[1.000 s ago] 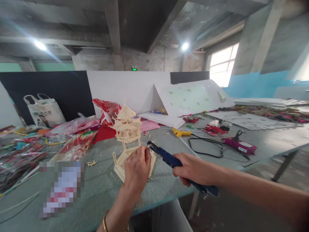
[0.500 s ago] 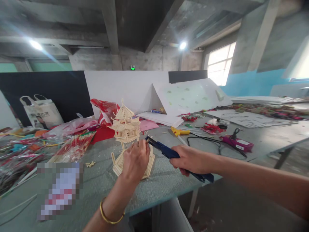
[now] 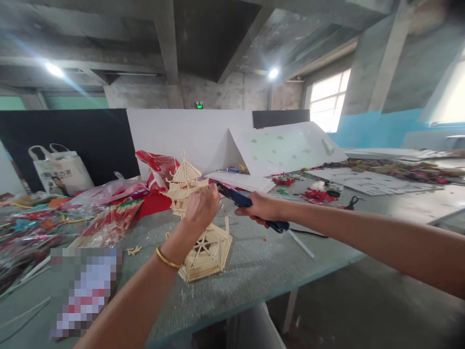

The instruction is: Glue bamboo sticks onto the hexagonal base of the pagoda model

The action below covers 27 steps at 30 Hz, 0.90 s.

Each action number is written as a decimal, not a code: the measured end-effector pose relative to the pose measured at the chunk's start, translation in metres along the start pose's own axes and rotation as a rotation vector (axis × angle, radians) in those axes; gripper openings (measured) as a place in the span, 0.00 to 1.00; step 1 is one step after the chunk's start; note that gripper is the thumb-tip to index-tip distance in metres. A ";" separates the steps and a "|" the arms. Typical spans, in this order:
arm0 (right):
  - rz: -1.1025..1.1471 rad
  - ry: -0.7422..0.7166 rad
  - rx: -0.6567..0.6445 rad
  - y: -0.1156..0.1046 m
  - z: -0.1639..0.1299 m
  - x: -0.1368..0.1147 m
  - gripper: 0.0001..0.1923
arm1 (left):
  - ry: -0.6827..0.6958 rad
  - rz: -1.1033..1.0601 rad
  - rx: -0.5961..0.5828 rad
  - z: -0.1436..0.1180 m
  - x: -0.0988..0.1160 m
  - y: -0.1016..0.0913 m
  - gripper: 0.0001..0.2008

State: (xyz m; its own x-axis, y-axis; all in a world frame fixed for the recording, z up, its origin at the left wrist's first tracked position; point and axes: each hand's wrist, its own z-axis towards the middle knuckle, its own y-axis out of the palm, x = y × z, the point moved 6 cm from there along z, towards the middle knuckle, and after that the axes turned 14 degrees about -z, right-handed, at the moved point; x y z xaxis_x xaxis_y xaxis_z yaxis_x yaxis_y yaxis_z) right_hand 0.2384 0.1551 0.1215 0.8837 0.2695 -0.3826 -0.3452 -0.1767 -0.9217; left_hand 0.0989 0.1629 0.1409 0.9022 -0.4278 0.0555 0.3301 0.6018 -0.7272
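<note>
My left hand (image 3: pixel 203 206) is closed in a pinch in front of the wooden stick pagoda (image 3: pixel 184 177); what its fingers hold is hidden. My right hand (image 3: pixel 263 208) is wrapped round a dark blue plier-like tool (image 3: pixel 236 196), whose narrow jaws reach to my left fingertips. Below my left hand lies a hexagonal base (image 3: pixel 207 257) of pale wooden sticks, with a few short posts standing at its corners. My left forearm and hand cover part of the pagoda and of the base.
A small heap of cut sticks (image 3: pixel 134 250) lies left of the base. Bagged craft material (image 3: pixel 109 220) crowds the left side. A clear glue stick (image 3: pixel 301 244) and black cable lie to the right. White sheets (image 3: pixel 243 180) and red pieces (image 3: pixel 319 195) are farther back.
Both hands and the blue tool have moved up and away from the base, toward the pagoda, uncovering more of the base. My right arm now hides the yellow glue gun.
</note>
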 end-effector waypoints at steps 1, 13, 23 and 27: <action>0.025 0.002 0.016 -0.001 0.008 0.002 0.17 | 0.004 -0.003 -0.006 0.007 -0.002 0.002 0.14; 0.099 0.084 0.039 -0.005 0.073 0.023 0.22 | -0.060 -0.064 -0.115 0.053 -0.033 0.029 0.15; 0.174 0.117 0.044 0.004 0.081 0.017 0.27 | -0.103 -0.063 -0.175 0.056 -0.049 0.036 0.15; 0.160 0.150 0.057 0.016 0.092 0.027 0.24 | -0.061 -0.066 -0.198 0.055 -0.045 0.042 0.14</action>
State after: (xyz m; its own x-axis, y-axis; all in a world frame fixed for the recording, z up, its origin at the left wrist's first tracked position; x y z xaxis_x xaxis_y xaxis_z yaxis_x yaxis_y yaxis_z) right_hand 0.2275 0.2467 0.0909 0.8520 0.0979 -0.5144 -0.4982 -0.1511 -0.8538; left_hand 0.0880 0.2448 0.1455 0.8977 -0.4163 0.1443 0.3331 0.4267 -0.8408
